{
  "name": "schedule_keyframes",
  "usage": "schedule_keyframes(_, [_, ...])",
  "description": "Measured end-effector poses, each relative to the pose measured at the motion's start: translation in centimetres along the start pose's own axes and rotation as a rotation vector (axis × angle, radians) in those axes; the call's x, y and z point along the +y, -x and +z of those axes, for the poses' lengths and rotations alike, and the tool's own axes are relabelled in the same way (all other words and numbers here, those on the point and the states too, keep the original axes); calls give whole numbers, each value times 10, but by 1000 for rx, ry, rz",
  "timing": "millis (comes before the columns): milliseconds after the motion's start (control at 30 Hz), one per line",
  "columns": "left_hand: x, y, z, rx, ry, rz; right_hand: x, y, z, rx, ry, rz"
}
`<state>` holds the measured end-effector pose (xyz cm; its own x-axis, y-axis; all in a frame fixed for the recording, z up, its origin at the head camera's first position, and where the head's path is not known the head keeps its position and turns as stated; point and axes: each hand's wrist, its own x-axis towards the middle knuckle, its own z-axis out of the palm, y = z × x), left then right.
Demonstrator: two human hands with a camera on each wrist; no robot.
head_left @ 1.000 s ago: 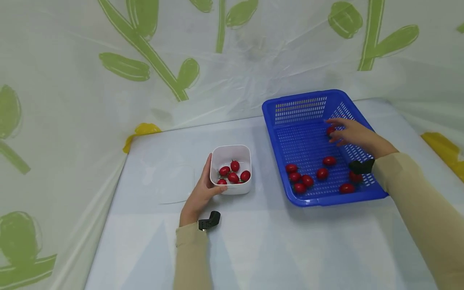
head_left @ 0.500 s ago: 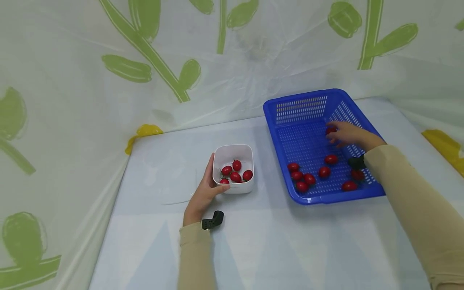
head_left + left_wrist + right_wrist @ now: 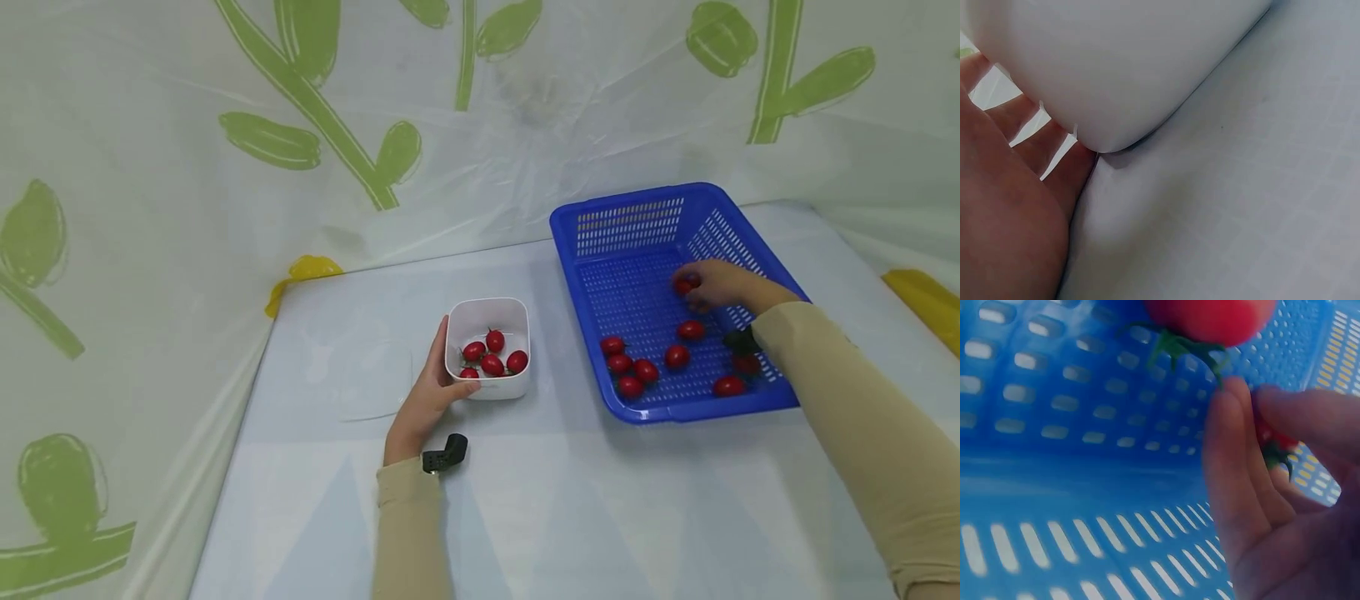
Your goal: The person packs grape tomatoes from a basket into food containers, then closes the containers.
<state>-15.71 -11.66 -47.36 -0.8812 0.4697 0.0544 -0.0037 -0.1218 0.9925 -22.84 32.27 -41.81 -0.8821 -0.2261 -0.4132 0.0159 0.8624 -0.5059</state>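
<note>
My left hand (image 3: 424, 407) holds a white square plastic container (image 3: 513, 386) by its near left corner, thumb along the front and fingers along the left side. In the left wrist view the fingers (image 3: 1054, 140) lie against the container's wall (image 3: 1122, 75). Several red cherry tomatoes (image 3: 492, 364) lie inside it. At the right, my right hand (image 3: 718, 283) reaches into a blue plastic basket (image 3: 678, 412) and pinches a cherry tomato (image 3: 683, 286). The right wrist view shows this tomato (image 3: 1275, 434) between thumb and fingers, partly hidden. Another tomato (image 3: 1213, 315) with a green stem is close by.
Several more cherry tomatoes (image 3: 646, 371) lie in the near half of the basket. A clear flat lid (image 3: 375, 379) appears to lie left of the container. Behind the table hangs a white sheet (image 3: 570, 150) with green leaf prints. Yellow patches (image 3: 313, 267) mark the table's back corners.
My right hand's fingers have come together on the cherry tomato and drawn it slightly nearer. The left hand keeps its hold on the container. The head view has shifted a little.
</note>
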Motion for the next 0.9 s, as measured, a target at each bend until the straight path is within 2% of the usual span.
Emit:
schedule_keyframes(333, [-2, 2, 0, -5, -18, 9, -19, 17, -1, 22, 158, 1])
schedule_keyframes(633, [0, 1, -2, 3, -17, 10, -45, 37, -1, 98, 187, -60])
schedule_keyframes(767, [2, 1, -2, 2, -20, 10, -63, 49, 1, 163, 221, -119])
schedule_keyframes(900, [4, 1, -1, -3, -28, 5, -79, 61, 5, 235, 172, -178])
